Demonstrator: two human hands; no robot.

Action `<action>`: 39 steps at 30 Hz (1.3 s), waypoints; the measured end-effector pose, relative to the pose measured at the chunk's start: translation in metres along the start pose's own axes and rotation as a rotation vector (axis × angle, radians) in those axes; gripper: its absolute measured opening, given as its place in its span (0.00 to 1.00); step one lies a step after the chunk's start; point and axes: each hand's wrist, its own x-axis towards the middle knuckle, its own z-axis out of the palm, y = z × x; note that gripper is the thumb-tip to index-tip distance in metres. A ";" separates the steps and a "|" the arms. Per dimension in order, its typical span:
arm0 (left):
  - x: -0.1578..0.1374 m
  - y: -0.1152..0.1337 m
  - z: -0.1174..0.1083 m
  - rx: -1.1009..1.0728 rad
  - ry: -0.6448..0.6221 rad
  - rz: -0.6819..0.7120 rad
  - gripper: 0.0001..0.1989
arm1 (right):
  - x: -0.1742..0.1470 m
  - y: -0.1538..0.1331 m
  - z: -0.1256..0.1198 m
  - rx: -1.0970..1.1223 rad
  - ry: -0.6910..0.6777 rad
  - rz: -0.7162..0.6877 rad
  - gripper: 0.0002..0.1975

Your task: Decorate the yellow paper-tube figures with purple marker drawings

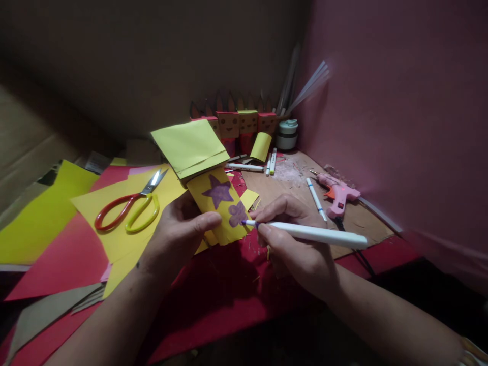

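Observation:
My left hand [183, 231] is closed around a yellow paper figure [198, 195], its thumb pressed on the front. The figure has a rolled body and a boxy top covered in paler yellow paper [190, 147]. A purple star [218, 192] and a purple flower-like shape [237, 214] are drawn on the body. Between the fingers of my right hand [293, 239] is a white marker [316, 233]. Its purple tip touches the flower shape or lies just at its edge.
Red-and-yellow-handled scissors [127, 203] lie on yellow and red paper sheets [61, 259] at left. Several box-headed figures [229, 124] stand behind, near a lidded jar [287, 134]. Loose markers [246, 166], a yellow paper roll [261, 146] and a pink glue gun [337, 193] lie on the board.

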 end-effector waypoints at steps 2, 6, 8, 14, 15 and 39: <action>-0.001 0.000 -0.001 0.004 0.000 0.004 0.22 | 0.000 0.000 0.000 -0.012 -0.003 -0.011 0.05; -0.003 -0.002 -0.003 -0.011 -0.031 0.027 0.20 | 0.000 0.001 -0.001 -0.033 -0.009 -0.034 0.05; -0.003 -0.002 -0.004 -0.012 -0.040 0.031 0.20 | 0.000 0.001 -0.001 -0.052 -0.003 -0.033 0.06; -0.001 0.000 -0.001 -0.005 -0.032 0.020 0.20 | 0.000 0.004 -0.003 -0.022 0.000 -0.010 0.07; -0.001 0.001 -0.001 -0.015 -0.036 0.021 0.19 | -0.001 0.005 -0.004 -0.002 0.005 -0.010 0.07; 0.000 0.004 -0.008 0.004 -0.095 -0.044 0.20 | -0.003 0.004 -0.004 0.053 -0.005 0.001 0.06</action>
